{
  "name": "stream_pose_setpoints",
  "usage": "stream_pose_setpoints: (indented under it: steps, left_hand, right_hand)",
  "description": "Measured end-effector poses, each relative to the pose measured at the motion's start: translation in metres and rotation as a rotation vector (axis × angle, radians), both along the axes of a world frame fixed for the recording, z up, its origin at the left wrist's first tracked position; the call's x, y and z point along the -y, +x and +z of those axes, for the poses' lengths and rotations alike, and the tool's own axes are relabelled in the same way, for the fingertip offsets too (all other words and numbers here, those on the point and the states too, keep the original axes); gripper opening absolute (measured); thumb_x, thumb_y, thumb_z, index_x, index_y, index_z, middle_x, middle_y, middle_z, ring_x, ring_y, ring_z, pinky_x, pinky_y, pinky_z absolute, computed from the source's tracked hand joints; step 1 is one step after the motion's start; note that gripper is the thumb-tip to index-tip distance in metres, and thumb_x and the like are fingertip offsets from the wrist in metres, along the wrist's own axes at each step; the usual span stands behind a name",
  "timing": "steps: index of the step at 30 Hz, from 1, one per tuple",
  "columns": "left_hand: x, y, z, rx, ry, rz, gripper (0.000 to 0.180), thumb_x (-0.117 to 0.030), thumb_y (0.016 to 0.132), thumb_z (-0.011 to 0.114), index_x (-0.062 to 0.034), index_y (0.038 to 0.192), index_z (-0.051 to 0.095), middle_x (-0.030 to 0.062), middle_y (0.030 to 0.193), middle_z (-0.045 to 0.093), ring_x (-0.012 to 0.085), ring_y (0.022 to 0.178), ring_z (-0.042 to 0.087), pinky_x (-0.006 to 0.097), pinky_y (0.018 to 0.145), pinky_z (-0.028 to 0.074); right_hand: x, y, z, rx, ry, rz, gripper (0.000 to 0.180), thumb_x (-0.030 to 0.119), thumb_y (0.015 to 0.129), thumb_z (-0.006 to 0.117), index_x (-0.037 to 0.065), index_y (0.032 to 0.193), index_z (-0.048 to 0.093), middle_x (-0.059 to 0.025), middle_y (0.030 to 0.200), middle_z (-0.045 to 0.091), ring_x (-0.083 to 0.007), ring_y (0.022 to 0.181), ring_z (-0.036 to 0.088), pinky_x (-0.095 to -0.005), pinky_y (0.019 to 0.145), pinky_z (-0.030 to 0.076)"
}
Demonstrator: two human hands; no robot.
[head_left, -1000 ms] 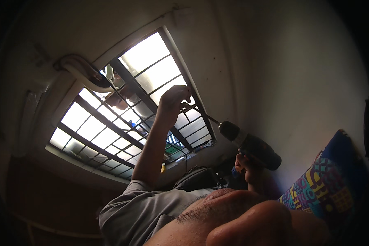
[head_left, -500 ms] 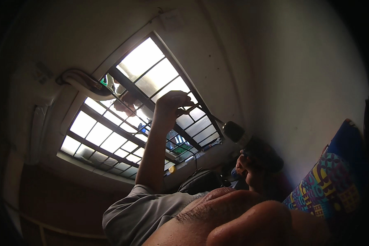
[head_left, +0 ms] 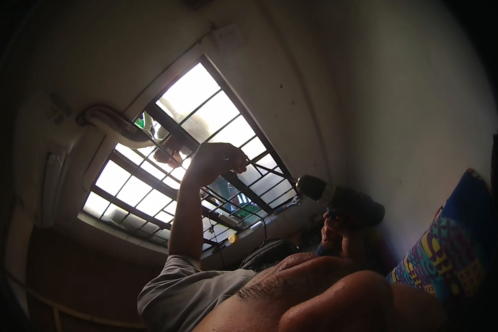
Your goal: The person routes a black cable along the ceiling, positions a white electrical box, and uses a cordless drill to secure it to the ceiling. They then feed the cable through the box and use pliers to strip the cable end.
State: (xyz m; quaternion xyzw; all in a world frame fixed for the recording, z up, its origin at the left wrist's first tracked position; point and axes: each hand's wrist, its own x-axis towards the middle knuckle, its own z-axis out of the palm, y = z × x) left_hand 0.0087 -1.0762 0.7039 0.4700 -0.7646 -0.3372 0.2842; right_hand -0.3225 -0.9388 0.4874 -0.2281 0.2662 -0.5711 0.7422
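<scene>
My right hand point(head_left: 337, 235) grips the handle of a dark power drill point(head_left: 351, 205), whose chuck points up and left toward the window. A thin dark rod, apparently a long drill bit point(head_left: 274, 172), runs from the chuck to the fingertips of my left hand point(head_left: 218, 162). That hand is raised in front of the barred window point(head_left: 133, 185), fingers bent and pinched at the rod's far end. Backlight makes the fingertips hard to see. The drill's grip is mostly hidden by my fingers.
Beyond the bars, another person's hand point(head_left: 171, 150) shows at an opening. A curved pipe point(head_left: 113, 124) enters at the window's left side. A patterned cushion point(head_left: 445, 249) stands at right by the pale wall point(head_left: 409, 122). A dark bag-like shape point(head_left: 268, 252) lies below the window.
My left hand has come down and slightly left, its fingers now at the end of the rod. The drill has tilted and shifted a little left, with its chuck lower.
</scene>
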Motion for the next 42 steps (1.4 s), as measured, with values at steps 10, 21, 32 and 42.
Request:
stream_pose_setpoints:
  steps: [10,21,32,42]
  left_hand:
    - [0.082,-0.006,0.064,-0.168,-0.087,-0.239,0.068,0.008,0.089,0.070,0.0007,0.154,0.051,0.0200,0.143,0.066,0.0201,0.117,0.073,0.025,0.076,0.058]
    - [0.291,-0.014,0.242,0.547,-1.611,0.410,0.067,-0.041,0.084,0.088,-0.0144,0.141,0.064,0.0140,0.127,0.070,0.0327,0.118,0.068,0.046,0.100,0.052]
    - [0.311,-0.006,0.250,0.547,-1.642,0.425,0.065,-0.039,0.086,0.085,-0.0155,0.142,0.063,0.0134,0.126,0.070,0.0329,0.117,0.068,0.048,0.100,0.051]
    - [0.309,-0.010,0.247,0.546,-1.659,0.433,0.063,-0.038,0.088,0.083,-0.0166,0.143,0.061,0.0128,0.125,0.070,0.0332,0.115,0.068,0.049,0.099,0.050]
  right_hand:
    - [0.076,0.012,0.032,0.118,-0.298,-0.254,0.018,0.008,0.094,0.077,-0.003,0.107,0.072,-0.0065,0.072,0.063,-0.0176,0.060,0.062,-0.0335,0.055,0.053]
    - [0.216,0.003,0.250,-1.314,-0.986,-0.946,0.016,0.024,0.105,0.062,0.016,0.106,0.075,-0.0010,0.085,0.073,-0.0169,0.078,0.071,-0.0335,0.073,0.055]
    - [0.306,0.028,0.294,-1.384,-1.197,-1.207,0.020,0.029,0.106,0.060,0.019,0.110,0.077,0.0019,0.080,0.071,-0.0104,0.069,0.068,-0.0284,0.069,0.054]
    - [0.326,0.030,0.321,-1.535,-1.161,-1.081,0.021,0.027,0.105,0.062,0.021,0.116,0.079,0.0016,0.082,0.074,-0.0119,0.067,0.071,-0.0298,0.068,0.057]
